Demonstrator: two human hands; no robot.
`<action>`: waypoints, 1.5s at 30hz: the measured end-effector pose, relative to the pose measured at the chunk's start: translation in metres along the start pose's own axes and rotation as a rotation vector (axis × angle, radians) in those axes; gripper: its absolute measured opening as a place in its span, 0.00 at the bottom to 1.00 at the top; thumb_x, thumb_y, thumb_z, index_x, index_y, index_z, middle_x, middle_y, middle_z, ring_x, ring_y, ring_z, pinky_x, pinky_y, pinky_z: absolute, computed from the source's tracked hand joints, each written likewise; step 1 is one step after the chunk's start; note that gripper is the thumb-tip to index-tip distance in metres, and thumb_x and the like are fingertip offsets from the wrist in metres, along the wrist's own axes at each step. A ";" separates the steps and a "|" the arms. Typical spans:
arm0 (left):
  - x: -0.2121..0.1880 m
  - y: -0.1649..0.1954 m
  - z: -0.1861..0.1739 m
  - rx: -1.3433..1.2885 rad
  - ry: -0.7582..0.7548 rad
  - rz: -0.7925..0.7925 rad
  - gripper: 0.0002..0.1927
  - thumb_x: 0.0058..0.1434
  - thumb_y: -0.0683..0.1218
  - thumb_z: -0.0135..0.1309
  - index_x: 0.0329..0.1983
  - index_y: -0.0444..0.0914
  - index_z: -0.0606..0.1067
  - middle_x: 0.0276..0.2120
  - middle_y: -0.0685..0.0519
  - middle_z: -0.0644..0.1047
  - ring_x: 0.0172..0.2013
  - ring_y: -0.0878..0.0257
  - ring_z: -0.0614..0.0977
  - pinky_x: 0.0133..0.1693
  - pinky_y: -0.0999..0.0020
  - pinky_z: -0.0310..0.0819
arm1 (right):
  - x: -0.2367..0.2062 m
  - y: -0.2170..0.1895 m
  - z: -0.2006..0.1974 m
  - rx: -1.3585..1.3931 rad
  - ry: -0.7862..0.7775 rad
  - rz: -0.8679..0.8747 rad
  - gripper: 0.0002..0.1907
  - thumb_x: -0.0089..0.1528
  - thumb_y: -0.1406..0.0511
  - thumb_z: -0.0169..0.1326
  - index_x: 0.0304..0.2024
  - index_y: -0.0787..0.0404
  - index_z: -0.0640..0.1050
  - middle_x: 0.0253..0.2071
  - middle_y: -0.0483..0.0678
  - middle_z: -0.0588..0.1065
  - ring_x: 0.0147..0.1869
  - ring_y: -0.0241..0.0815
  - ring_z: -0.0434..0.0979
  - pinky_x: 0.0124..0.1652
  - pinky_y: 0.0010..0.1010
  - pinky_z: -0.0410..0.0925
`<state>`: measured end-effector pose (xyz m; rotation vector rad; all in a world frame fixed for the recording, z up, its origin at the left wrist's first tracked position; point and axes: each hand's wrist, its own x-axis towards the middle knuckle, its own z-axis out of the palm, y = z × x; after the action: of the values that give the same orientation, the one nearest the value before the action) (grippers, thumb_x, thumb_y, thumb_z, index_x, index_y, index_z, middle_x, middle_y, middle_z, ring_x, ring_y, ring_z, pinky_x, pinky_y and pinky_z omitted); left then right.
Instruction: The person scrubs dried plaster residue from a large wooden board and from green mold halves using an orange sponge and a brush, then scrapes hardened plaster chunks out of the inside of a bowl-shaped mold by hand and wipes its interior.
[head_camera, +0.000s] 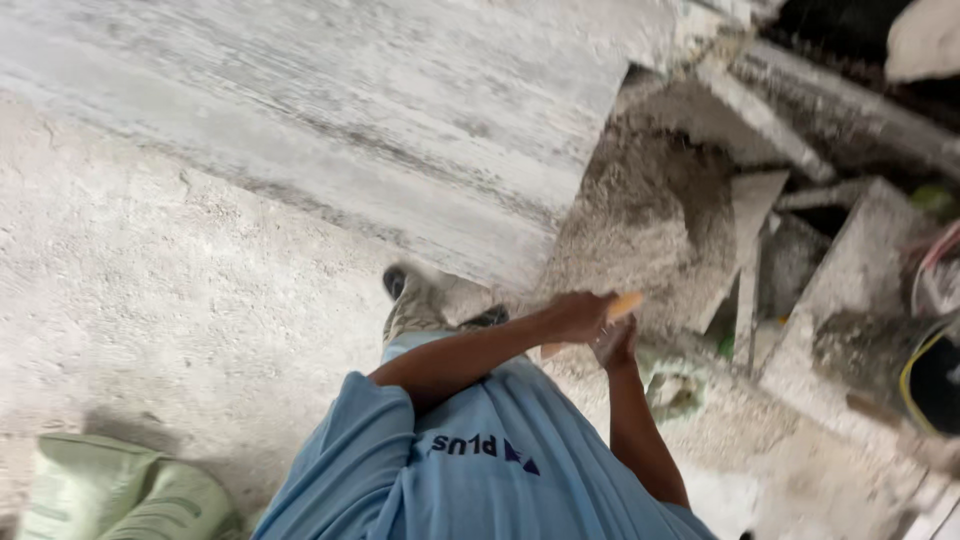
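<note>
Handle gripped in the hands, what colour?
Orange-yellow; the handle pokes out past the left hand, seen in the head view.

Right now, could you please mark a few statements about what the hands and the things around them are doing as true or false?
1. Both hands meet at an orange handle. True: the left hand and the right hand are both at it.
2. The sleeves are red. False: they are light blue.
3. A green sack lies on the floor at lower left. True.
4. The hands are beside a heap of sandy mortar. True.
5. The large slab is black. False: it is whitish grey.
</note>
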<state>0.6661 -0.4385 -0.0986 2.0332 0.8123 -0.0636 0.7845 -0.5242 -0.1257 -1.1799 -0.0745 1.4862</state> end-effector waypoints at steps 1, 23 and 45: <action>0.003 0.008 -0.004 0.009 -0.068 0.042 0.21 0.64 0.49 0.48 0.60 0.41 0.70 0.36 0.40 0.82 0.38 0.41 0.84 0.39 0.39 0.73 | 0.007 -0.013 0.011 0.157 -0.250 -0.093 0.37 0.66 0.37 0.36 0.62 0.56 0.70 0.59 0.48 0.73 0.66 0.47 0.70 0.62 0.46 0.66; -0.397 -0.285 -0.178 -1.229 1.059 -0.055 0.20 0.71 0.49 0.50 0.60 0.34 0.71 0.45 0.52 0.81 0.43 0.67 0.80 0.45 0.68 0.78 | 0.026 0.224 0.460 -0.631 -0.579 0.018 0.23 0.72 0.52 0.43 0.58 0.62 0.74 0.49 0.47 0.77 0.50 0.39 0.78 0.48 0.34 0.73; -0.739 -0.593 -0.255 -1.014 2.226 -0.651 0.19 0.73 0.49 0.48 0.61 0.33 0.69 0.48 0.50 0.78 0.45 0.64 0.78 0.47 0.67 0.74 | 0.083 0.568 0.814 -1.527 -1.345 0.319 0.24 0.72 0.52 0.49 0.35 0.65 0.80 0.29 0.44 0.77 0.32 0.31 0.74 0.38 0.27 0.70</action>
<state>-0.3139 -0.4105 -0.1337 0.0392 1.9763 1.9834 -0.1563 -0.1968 -0.1363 -0.9498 -2.3209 2.2803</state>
